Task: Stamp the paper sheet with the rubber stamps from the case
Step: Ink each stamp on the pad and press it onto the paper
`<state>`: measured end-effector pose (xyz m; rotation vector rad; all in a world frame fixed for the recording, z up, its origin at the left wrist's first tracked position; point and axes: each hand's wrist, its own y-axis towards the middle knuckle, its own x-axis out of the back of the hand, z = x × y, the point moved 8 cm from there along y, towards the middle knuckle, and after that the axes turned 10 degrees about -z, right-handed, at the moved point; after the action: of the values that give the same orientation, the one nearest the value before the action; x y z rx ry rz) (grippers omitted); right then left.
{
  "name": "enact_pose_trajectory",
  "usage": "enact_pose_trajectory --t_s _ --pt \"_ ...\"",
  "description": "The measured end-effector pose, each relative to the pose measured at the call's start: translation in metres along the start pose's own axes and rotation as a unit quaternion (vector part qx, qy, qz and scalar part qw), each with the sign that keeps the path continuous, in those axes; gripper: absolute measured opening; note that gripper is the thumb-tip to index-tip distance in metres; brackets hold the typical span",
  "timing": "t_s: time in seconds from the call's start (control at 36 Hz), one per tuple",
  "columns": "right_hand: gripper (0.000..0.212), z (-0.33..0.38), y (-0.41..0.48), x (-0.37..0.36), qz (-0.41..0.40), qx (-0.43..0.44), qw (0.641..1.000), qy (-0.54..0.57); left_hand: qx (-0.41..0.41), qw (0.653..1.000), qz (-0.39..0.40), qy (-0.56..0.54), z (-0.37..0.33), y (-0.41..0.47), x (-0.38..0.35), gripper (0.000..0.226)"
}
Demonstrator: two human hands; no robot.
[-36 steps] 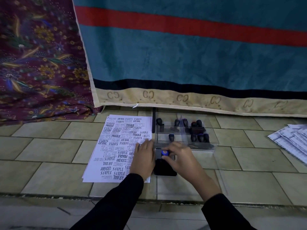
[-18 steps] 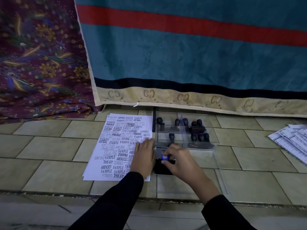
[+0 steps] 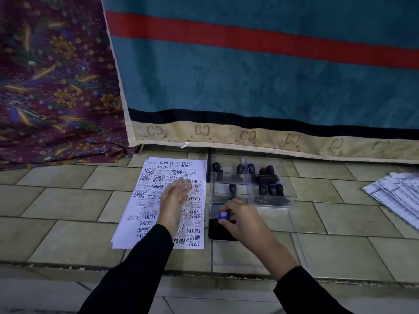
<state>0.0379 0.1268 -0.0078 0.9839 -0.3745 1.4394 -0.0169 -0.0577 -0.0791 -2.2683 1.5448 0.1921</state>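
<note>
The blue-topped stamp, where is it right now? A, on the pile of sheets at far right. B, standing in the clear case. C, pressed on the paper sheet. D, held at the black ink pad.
D: the right hand pinches the blue-topped stamp over the black ink pad, right of the paper sheet.

White black-printed paper sheet [image 3: 140, 214], blue-capped stamp [image 3: 223, 215], teal red-striped cloth [image 3: 249, 82]; maroon floral fabric [image 3: 56, 87]

Pale tiled floor [image 3: 68, 200], stamped paper sheet [image 3: 145, 191] lying flat, clear stamp case [image 3: 289, 193] just right of it, printed sheets [image 3: 396, 196] far right, patterned cloth [image 3: 56, 109] bunched far left.
</note>
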Motion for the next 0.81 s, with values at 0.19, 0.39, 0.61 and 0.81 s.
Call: enact_pose_trajectory --t_s 0.19,0.39,0.61,0.81 --pt "0.022 0.024 0.025 0.004 -0.042 -0.02 0.996 0.07 -0.143 0.983 -0.04 0.107 -0.059 0.005 0.067 0.029" --pt "0.022 0.096 0.048 -0.057 0.003 0.035 0.989 0.143 -0.281 0.786 -0.047 0.548 -0.067 0.031 0.139 0.034" --pt "0.016 0.144 0.055 -0.129 0.085 0.078 0.988 0.104 -0.268 0.701 -0.072 0.657 -0.055 0.038 0.165 0.039" --pt "0.016 0.159 0.053 -0.153 0.125 0.098 0.985 0.065 -0.259 0.713 -0.07 0.647 -0.056 0.036 0.163 0.045"
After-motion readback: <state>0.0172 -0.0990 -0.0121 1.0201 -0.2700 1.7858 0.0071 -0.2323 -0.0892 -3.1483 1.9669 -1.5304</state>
